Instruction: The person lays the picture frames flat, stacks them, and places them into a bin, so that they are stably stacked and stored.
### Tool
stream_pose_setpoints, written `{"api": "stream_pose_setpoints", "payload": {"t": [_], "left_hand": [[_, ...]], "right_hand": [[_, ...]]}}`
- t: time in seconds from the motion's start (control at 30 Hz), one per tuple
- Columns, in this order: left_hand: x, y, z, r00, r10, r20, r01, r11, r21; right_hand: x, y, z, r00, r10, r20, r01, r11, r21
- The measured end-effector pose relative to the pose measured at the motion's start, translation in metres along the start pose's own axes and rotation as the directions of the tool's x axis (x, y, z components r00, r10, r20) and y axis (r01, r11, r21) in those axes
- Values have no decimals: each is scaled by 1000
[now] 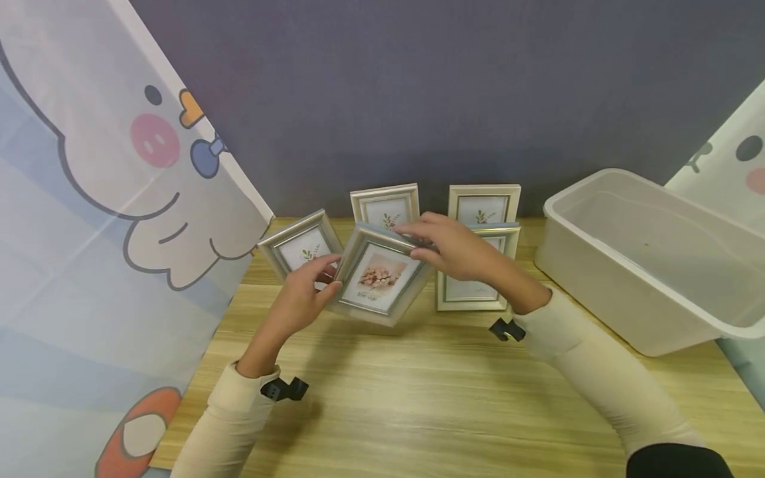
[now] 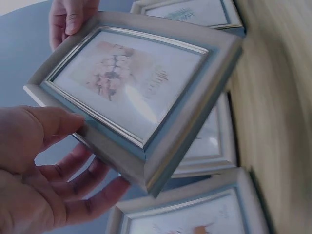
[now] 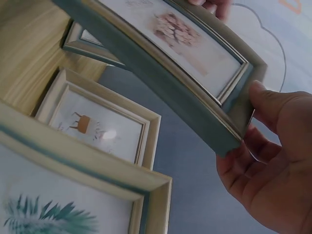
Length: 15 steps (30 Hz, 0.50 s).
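Both hands hold a picture frame [image 1: 380, 277] with a pink flower print, tilted and raised off the table. On its left edge the left hand [image 1: 301, 295] has the thumb in front and the other fingers behind, as the left wrist view shows. The right hand [image 1: 451, 249] pinches the upper right corner, thumb on the face. Behind the held frame, a silver-toned frame [image 1: 285, 247] leans at the left and a cream frame [image 1: 384, 198] stands at the middle, partly hidden. To the right, a frame with a green leaf print [image 3: 53, 219] stands before another cream frame [image 3: 100, 129].
A deep translucent white bin [image 1: 627, 292] stands on the right side of the wooden table [image 1: 418, 398]. A dark grey panel [image 1: 448, 99] rises behind the frames. Cartoon-printed cloth [image 1: 72, 279] borders the table on the left.
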<state>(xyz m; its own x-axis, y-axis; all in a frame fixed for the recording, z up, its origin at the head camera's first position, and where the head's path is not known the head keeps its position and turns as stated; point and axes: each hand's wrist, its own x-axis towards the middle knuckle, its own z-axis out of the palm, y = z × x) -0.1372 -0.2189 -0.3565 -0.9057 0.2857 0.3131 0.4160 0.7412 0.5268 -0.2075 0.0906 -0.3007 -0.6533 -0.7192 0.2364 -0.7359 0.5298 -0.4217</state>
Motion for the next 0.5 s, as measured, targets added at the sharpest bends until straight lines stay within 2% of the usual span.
{"api": "stream_pose_setpoints", "payload": {"t": [0.23, 0.5], "left_hand": [[11, 24, -4, 999, 44, 27, -47, 991, 124], [22, 45, 3, 986, 163, 13, -162, 961, 224]], "right_hand": [[-30, 5, 0, 998, 48, -33, -47, 998, 51], [-59, 15, 10, 991, 100, -93, -92, 992, 92]]}}
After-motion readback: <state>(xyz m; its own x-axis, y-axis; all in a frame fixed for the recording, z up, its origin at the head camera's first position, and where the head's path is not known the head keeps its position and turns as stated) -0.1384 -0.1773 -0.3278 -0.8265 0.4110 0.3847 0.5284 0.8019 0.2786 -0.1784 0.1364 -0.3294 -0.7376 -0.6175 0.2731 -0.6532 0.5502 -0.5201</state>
